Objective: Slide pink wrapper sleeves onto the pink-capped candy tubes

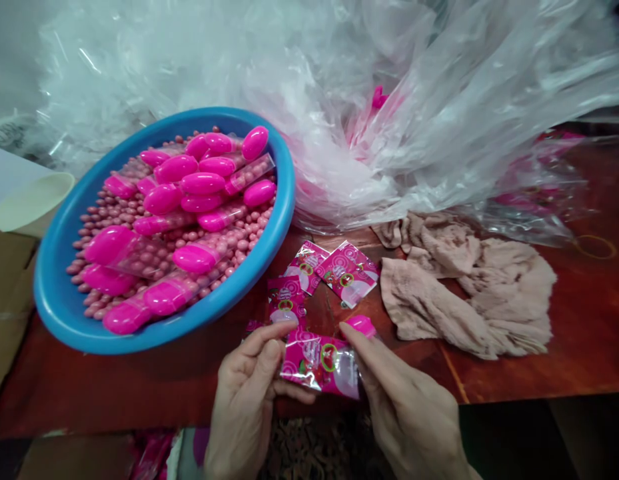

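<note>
A shiny pink printed packet (pixel 320 365) is stretched between my two hands, above the table's front edge. My left hand (pixel 252 393) pinches its left end, thumb and fingers closed together. At the right end, my right hand (pixel 406 400) is closed on the packet's edge; its fingertips are partly hidden. A bright pink cap (pixel 362 325) shows just beyond the right index finger, and I cannot tell whether that hand holds it. Similar packets (pixel 348 272) lie on the table beyond my hands, some overlapping.
A blue basin (pixel 288 200) at left holds small pink balls (pixel 109 223) and clear tubes with bright pink caps (pixel 203 183). A crumpled beige cloth (pixel 469 287) lies at right on the reddish table (pixel 584 333). Clear plastic bags (pixel 339 73) heap along the back. A cardboard box (pixel 9 307) stands far left.
</note>
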A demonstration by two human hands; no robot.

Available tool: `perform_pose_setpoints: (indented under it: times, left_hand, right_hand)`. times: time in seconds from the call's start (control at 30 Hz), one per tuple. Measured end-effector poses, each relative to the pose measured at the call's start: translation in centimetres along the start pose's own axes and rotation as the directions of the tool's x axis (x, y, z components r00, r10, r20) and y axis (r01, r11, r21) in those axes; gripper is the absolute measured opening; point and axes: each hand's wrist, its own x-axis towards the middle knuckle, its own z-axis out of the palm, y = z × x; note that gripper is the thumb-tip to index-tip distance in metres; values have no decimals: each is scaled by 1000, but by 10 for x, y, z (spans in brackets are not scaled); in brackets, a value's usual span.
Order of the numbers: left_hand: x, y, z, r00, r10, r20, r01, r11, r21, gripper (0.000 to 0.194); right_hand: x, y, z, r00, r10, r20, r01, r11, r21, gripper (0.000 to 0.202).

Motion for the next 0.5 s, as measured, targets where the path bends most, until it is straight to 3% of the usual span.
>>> perform_pose_setpoints:
  times: [0.17, 0.3, 0.5]
  left_hand:
    - [0, 0, -2, 995, -60, 85, 62, 998, -21, 28]
    - [3, 3, -3, 979, -115, 170, 116, 993, 7, 35]
    - [8, -4, -2, 976, -140, 170, 118, 984, 135, 7]
  right_hand:
    - [9, 0, -5, 998, -23, -52, 23, 1000, -7, 28]
    - [14, 0, -8, 1000, -22, -17, 24, 991, 134, 30]
    - [17, -1, -10, 996, -28, 82, 4, 961, 277, 31]
